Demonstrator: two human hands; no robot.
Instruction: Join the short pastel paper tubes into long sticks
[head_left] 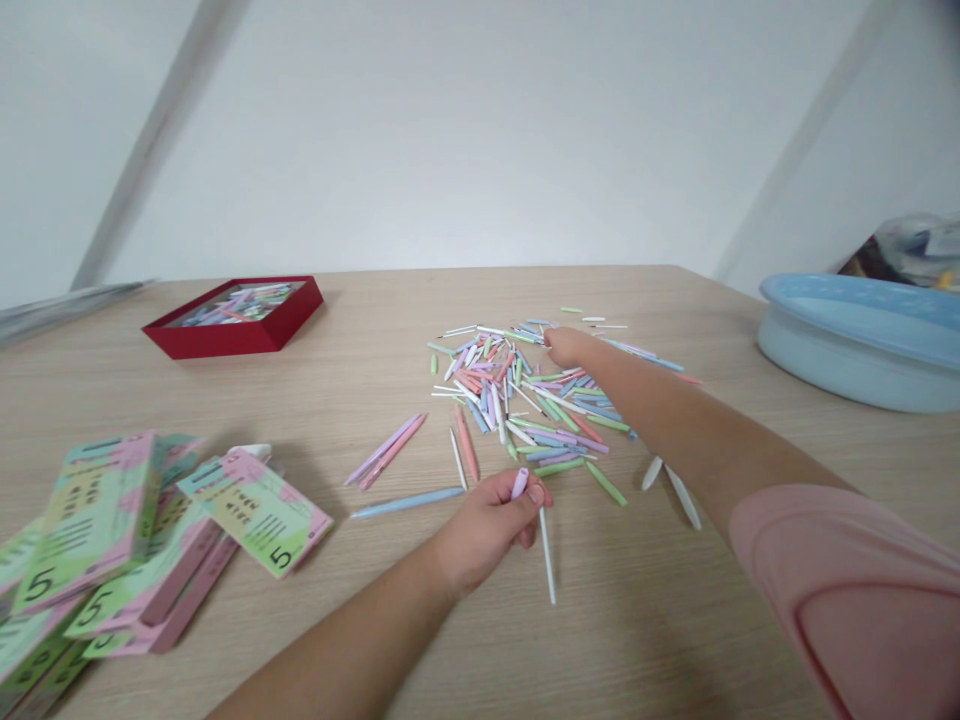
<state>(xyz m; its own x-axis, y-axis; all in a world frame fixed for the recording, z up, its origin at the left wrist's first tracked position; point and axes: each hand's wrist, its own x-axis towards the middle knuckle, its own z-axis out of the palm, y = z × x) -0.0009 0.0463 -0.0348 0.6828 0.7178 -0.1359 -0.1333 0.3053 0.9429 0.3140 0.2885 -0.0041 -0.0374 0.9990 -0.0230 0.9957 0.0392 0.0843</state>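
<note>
My left hand (499, 515) is closed around a short purple pen part (520, 483), its open round end pointing up between thumb and fingers. A thin white stick, like a pen refill (548, 560), extends down from the fingertips; whether it is held or lies on the table I cannot tell. Farther off, my right hand (566, 346) reaches to the far side of a loose pile of pastel pen parts (517, 390), fingers closed and touching the pile; what they pinch is too small to see. A blue pen (409, 502) lies left of my left hand.
Pink and purple pens (386, 450) lie together left of the pile. Stacked pastel boxes (90, 520) fill the near left. A red box (262, 335) of pen parts stands at the back left, a blue basin (855, 350) at the right. White pieces (682, 497) lie under my right arm.
</note>
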